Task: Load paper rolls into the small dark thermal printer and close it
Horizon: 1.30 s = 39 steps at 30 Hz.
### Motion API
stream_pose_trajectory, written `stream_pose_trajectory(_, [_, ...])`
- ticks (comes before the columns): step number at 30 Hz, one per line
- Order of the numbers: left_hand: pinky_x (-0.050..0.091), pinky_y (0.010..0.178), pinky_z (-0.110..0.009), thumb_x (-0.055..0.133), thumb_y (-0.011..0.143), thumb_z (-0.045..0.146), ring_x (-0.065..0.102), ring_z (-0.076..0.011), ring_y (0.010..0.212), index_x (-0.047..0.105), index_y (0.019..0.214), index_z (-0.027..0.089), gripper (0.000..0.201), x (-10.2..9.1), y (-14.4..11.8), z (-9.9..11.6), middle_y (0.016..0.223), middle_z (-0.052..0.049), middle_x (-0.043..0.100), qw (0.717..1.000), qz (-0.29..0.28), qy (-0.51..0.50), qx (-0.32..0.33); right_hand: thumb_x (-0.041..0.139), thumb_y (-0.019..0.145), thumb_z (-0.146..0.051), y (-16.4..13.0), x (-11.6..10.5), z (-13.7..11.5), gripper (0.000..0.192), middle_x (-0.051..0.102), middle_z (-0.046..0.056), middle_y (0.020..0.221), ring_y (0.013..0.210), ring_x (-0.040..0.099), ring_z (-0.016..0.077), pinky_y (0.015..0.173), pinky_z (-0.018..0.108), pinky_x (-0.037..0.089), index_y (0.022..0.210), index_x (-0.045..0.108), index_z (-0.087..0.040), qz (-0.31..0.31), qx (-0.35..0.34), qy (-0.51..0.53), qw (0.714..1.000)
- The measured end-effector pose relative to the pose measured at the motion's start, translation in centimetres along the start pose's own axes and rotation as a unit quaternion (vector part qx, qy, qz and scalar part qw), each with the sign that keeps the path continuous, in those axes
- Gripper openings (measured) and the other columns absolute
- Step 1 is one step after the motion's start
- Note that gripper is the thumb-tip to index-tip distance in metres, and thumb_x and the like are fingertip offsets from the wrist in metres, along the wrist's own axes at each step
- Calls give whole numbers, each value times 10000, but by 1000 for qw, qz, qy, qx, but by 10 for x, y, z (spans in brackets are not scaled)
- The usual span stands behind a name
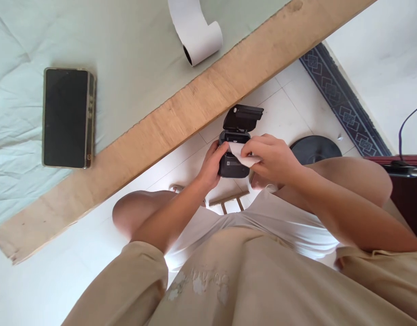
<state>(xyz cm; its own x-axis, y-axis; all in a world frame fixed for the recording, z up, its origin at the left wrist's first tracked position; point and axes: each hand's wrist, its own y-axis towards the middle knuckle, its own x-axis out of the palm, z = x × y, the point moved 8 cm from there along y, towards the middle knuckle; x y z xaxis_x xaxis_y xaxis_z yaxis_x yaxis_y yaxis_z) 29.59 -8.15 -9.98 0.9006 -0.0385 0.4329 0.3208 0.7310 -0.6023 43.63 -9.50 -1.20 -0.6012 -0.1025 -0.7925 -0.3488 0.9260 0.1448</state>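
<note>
My left hand (211, 166) is wrapped round the left side of a small black portable receipt printer (234, 170), holding it over my lap. The printer's lid (241, 119) stands open, hinged back away from me. Between the fingers and thumb of my right hand (273, 156) is a folded white tissue (245, 158). One end of the tissue lies over the printer's open compartment, close to my left thumb. The tissue hides part of the printer's middle.
A white paper roll (205, 44), partly unrolled, lies on the cloth-covered table near its wooden edge (181, 108). A smartphone (65, 118) rests on the table at the left. A round black base (315, 148) stands on the tiled floor, right of the printer.
</note>
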Motion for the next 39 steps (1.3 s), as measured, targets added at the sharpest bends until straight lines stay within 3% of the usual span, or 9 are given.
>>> stream_pose_trajectory(4, [534,824,-314,907,627,349,682,-194,894,648,1111,234,561,0,-2,3,927,28,695,1000,-12,26,-1,660,955,-343,-2,1,-16,116,794,23,867,830,712,212,869,379,524,953,740,-260,-52,-37,82,995])
stream_pose_trajectory(8, [551,938,-367,888,575,334,711,-262,1069,656,1166,249,640,1,-5,4,1070,-13,739,999,-28,38,-8,644,1001,-461,0,-25,20,215,763,35,867,816,707,223,859,410,570,907,698,-275,55,148,131,979])
stream_pose_trajectory(11, [558,970,-393,904,544,347,706,-290,1116,665,1177,252,683,3,-6,4,1101,-28,749,998,-47,40,-9,658,989,-472,-8,-41,54,202,796,74,1176,1009,750,266,900,442,585,1073,662,-287,171,264,158,936])
stream_pose_trajectory(14, [553,950,-399,898,524,346,702,-302,1103,673,1185,254,705,4,-6,2,1090,-36,745,997,-63,42,-12,665,952,-577,-9,-28,77,490,733,66,1464,1286,723,298,1094,502,568,1369,571,-337,182,305,293,888])
stream_pose_trajectory(20, [546,892,-365,855,515,282,703,-271,1045,674,1253,273,759,6,-6,-8,1070,-19,737,994,-94,55,-30,605,934,-744,-5,-3,94,554,722,69,1146,1152,721,266,959,422,611,1269,601,-302,151,338,394,842])
stream_pose_trajectory(24, [536,825,-327,883,526,274,718,-245,1017,665,1290,297,795,6,-6,-8,1075,0,743,993,-105,40,-22,786,823,-677,-10,18,85,557,743,60,1194,1130,738,263,864,388,630,1186,666,-271,69,382,395,833])
stream_pose_trajectory(29, [586,918,-369,977,662,521,742,-298,1169,684,1323,276,764,3,-11,6,1219,-59,769,996,-86,14,19,985,661,-558,-15,46,49,912,735,68,1394,1174,752,289,782,395,691,1433,552,-338,-58,383,489,781])
stream_pose_trajectory(34, [592,950,-383,978,693,616,749,-331,1213,699,1393,282,825,0,-15,13,1248,-77,784,994,-85,68,17,1010,625,-427,-15,44,29,917,692,94,1497,1204,751,289,832,427,722,1397,527,-324,-43,389,530,753])
stream_pose_trajectory(39, [594,1012,-373,853,889,597,727,-340,1269,826,1146,243,438,-3,-46,49,1262,-108,801,949,-80,300,50,960,706,-483,-29,35,23,791,755,67,1316,1035,777,266,717,405,701,1356,541,-317,-41,403,516,755])
